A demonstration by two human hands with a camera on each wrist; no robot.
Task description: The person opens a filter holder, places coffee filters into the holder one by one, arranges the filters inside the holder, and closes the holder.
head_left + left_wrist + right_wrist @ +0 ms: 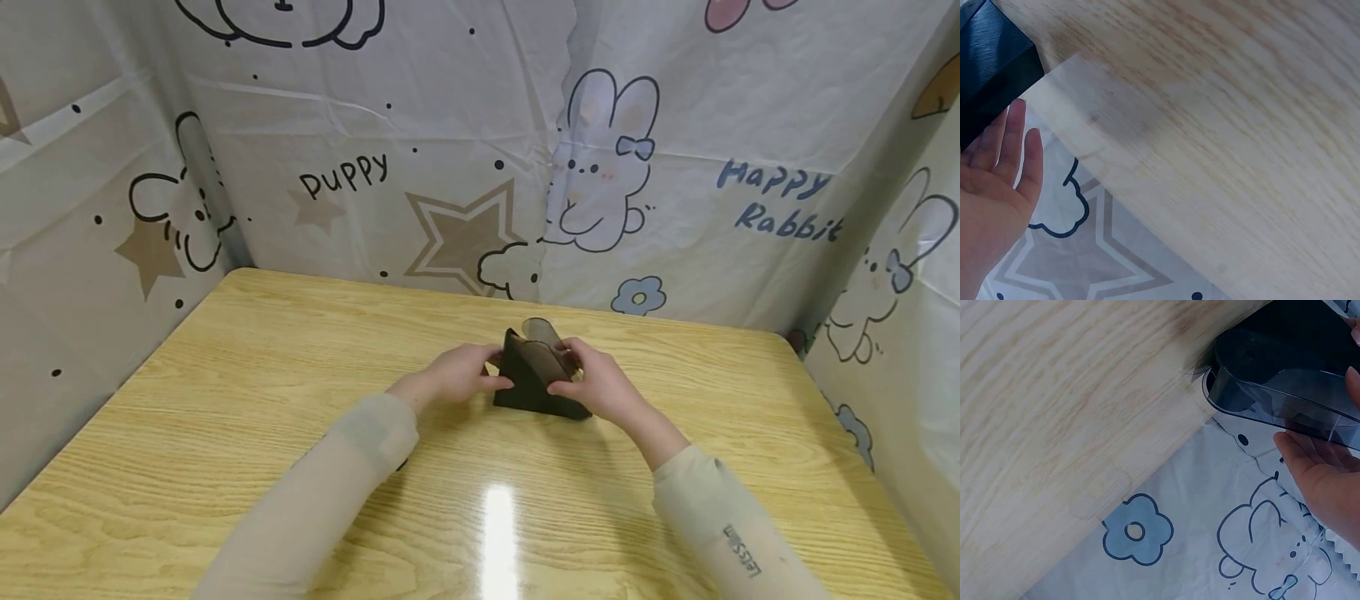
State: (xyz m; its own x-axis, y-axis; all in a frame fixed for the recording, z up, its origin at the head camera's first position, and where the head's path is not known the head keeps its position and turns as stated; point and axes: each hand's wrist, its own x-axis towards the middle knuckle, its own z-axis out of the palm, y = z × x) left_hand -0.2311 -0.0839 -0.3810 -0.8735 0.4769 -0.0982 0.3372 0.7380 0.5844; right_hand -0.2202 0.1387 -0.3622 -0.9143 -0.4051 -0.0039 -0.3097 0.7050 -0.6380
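Note:
A black case (pixel 525 387) with a peaked, wedge-like end stands on the table near its back edge. My left hand (pixel 461 375) holds its left side, thumb in front and fingers behind. In the left wrist view, the fingers lie along the underside of the dark ribbed case (pixel 997 62). Against the case's right part leans a smoky see-through plastic case (pixel 1272 394) with a rounded end. My right hand (pixel 600 385) grips this plastic piece, thumb on the near side and fingers behind. Whether the plastic piece sits inside the black case is unclear.
The wood-grain table (pixel 300 350) meets a printed cloth (pixel 450 108) hung behind it and at both sides. A small dark edge (pixel 402 465) peeks out beside the left sleeve, mostly hidden. Light glares on the table's near middle.

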